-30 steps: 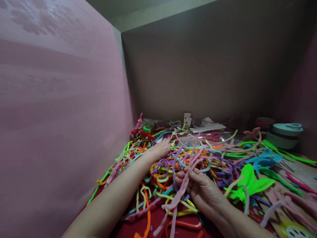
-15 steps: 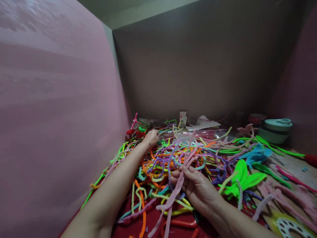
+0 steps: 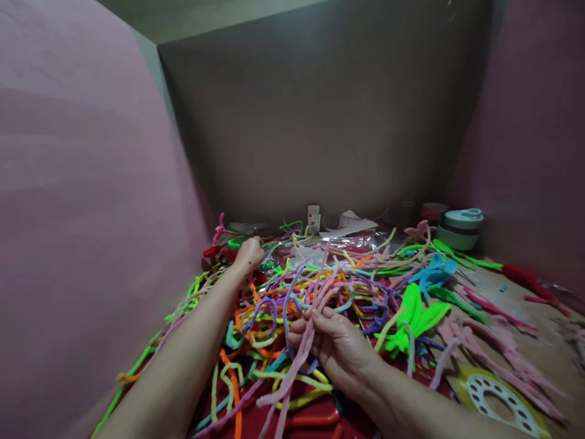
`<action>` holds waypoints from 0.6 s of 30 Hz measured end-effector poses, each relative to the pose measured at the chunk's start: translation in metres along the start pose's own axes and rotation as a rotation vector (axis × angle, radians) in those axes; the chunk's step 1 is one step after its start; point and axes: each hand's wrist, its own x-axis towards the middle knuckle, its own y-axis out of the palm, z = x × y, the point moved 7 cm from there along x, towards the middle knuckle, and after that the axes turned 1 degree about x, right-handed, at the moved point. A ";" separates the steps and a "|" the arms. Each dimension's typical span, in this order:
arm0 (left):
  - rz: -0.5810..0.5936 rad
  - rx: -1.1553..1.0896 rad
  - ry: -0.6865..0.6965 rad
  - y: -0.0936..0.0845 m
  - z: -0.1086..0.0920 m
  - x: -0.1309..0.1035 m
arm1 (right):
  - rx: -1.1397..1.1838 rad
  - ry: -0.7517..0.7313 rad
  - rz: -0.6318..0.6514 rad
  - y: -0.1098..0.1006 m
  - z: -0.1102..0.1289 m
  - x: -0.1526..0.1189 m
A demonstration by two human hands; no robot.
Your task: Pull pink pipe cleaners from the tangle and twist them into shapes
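Note:
My right hand (image 3: pixel 340 344) is closed on a small bunch of pink pipe cleaners (image 3: pixel 299 360), gripped between thumb and fingers, with ends sticking out above and below. Under and around it spreads a tangled heap of pipe cleaners (image 3: pixel 269 314) in orange, purple, yellow, green and blue. My left hand (image 3: pixel 250 253) is stretched to the far left of the heap, fingers curled, near green and red pieces (image 3: pixel 212 250). Whatever its fingers pinch, if anything, is hidden.
At right lie a bright green leafy piece (image 3: pixel 414 320), a blue flower shape (image 3: pixel 436 271), pink strands (image 3: pixel 503 347) and a yellow-rimmed spool (image 3: pixel 498 399). A teal lidded container (image 3: pixel 461 230) stands at the back right. Red handles (image 3: pixel 315 421) lie in front. Pink walls (image 3: pixel 91 213) flank the table.
The view has swung to the right, shifting everything leftward in the picture. My right hand keeps its hold on the pink pipe cleaners; my left hand stays at the far left of the heap.

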 end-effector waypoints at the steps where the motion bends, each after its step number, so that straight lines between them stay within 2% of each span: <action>1: -0.017 0.010 0.021 -0.003 -0.005 -0.001 | -0.001 -0.001 -0.002 0.000 0.000 0.000; 4: -0.032 0.015 0.123 -0.007 -0.024 -0.005 | -0.002 -0.008 0.005 0.001 0.000 0.002; 8: 0.018 -0.005 0.206 -0.001 -0.043 -0.008 | 0.005 -0.010 0.028 0.000 -0.001 0.004; 13: 0.008 -0.055 0.144 0.003 -0.040 -0.006 | 0.025 -0.010 0.017 0.002 0.001 0.004; 18: -0.020 -0.096 0.094 -0.001 -0.034 -0.009 | 0.023 -0.017 0.028 0.002 0.000 0.005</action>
